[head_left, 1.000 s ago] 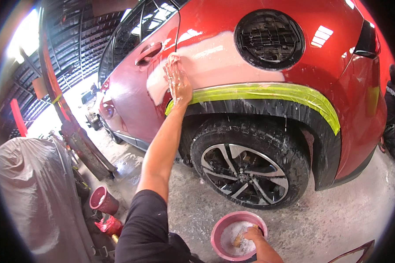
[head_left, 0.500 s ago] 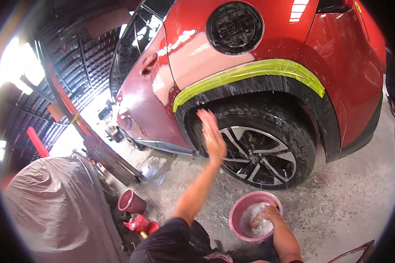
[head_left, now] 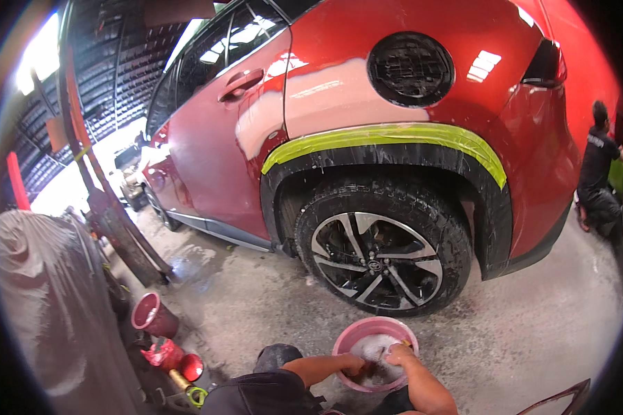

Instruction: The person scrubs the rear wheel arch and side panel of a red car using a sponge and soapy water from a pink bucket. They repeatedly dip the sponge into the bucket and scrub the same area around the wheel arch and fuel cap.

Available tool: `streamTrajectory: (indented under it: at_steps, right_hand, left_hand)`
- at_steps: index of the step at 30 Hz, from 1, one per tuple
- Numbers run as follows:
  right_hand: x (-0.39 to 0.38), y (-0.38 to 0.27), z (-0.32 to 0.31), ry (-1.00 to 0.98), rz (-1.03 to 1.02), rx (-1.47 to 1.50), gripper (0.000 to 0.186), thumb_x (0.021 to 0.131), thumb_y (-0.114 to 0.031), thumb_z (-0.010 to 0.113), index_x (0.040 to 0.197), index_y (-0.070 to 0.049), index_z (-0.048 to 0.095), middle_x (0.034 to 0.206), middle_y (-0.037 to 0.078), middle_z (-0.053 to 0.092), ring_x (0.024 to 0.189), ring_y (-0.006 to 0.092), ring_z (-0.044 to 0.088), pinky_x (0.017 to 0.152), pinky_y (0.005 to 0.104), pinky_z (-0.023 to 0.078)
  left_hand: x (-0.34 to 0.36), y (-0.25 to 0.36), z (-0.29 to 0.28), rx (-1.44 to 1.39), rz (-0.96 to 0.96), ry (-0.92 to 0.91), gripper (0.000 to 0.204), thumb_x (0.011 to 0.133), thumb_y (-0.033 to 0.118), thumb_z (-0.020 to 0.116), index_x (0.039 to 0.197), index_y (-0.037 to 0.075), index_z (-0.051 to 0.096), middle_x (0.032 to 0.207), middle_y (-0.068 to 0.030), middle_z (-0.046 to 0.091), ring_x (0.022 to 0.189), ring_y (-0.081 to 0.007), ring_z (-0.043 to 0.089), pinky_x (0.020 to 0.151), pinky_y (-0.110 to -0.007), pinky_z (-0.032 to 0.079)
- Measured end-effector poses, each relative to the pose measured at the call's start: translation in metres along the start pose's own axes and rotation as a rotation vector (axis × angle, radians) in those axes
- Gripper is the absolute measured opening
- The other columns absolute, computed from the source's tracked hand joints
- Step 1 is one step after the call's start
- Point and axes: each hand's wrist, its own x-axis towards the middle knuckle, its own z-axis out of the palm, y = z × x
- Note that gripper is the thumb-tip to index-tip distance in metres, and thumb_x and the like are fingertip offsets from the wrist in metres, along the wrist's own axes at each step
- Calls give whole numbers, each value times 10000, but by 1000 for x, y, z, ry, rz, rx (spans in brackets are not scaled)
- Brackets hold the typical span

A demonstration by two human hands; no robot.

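While the left hand (head_left: pixel 355 365) and the right hand (head_left: pixel 399 355) dip into a pink basin (head_left: pixel 351 335), a red car (head_left: pixel 464 114) stands just beyond

As the head camera shows it, the basin sits on the concrete floor (head_left: pixel 526 325) near the rear wheel (head_left: pixel 376 265), with white suds (head_left: pixel 372 344) inside. The left hand reaches in at the left, its fingers low in the basin — whether they are clenched or grasping anything, I cannot tell. The right hand is bent over the suds at the right; a small yellowish thing (head_left: pixel 407 344) shows beside it at the rim, too small to name, and its grip is unclear too.

Yellow-green tape (head_left: pixel 387 134) follows the wheel arch, below a pale patch (head_left: pixel 329 100) and a round black recess (head_left: pixel 411 69). To the left are a maroon bucket (head_left: pixel 160 321) and a grey cover (head_left: pixel 48 304); at far right — well apart — another person (head_left: pixel 599 169) crouches in dark clothes.
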Motion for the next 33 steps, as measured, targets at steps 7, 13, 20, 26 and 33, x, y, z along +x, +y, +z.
streamTrajectory:
  at_steps: [7,13,20,26,33]
  right_hand:
    - [-15,-8,-26,-157,279,-4,665,726,-463,733,1208,-8,684,1238,236,666,1154,355,647,978,422,505]
    - [8,-6,14,-224,231,-324,601,722,-481,723,1100,-15,737,1094,218,722,1005,362,703,855,450,547]
    - [-12,-45,88,-535,153,-452,474,775,-423,677,1087,-71,732,1101,174,727,1038,372,682,885,574,459]
    - [-37,-88,76,-256,363,-310,418,824,-385,636,1161,-146,705,1162,131,719,1137,389,643,968,736,322]
    - [-31,-93,79,-449,176,-293,462,866,-456,575,1162,-139,733,1186,152,711,1074,342,677,927,521,498]
  left_hand:
    - [53,-19,-2,68,108,161,461,842,174,613,1301,195,651,1236,-117,695,1127,-306,676,898,-483,542]
    - [78,-10,35,-182,164,317,432,823,183,621,1247,176,704,1225,-92,713,1114,-278,687,900,-464,552]
    - [74,3,47,-146,317,438,374,862,227,595,1196,111,716,1203,-104,716,1068,-295,688,871,-448,550]
    - [57,-4,52,-170,344,430,372,861,240,599,1190,113,717,1189,-102,714,1059,-291,686,868,-443,549]
    - [46,-23,59,-190,313,432,370,860,255,603,1184,115,717,1173,-100,712,1049,-286,683,865,-437,547]
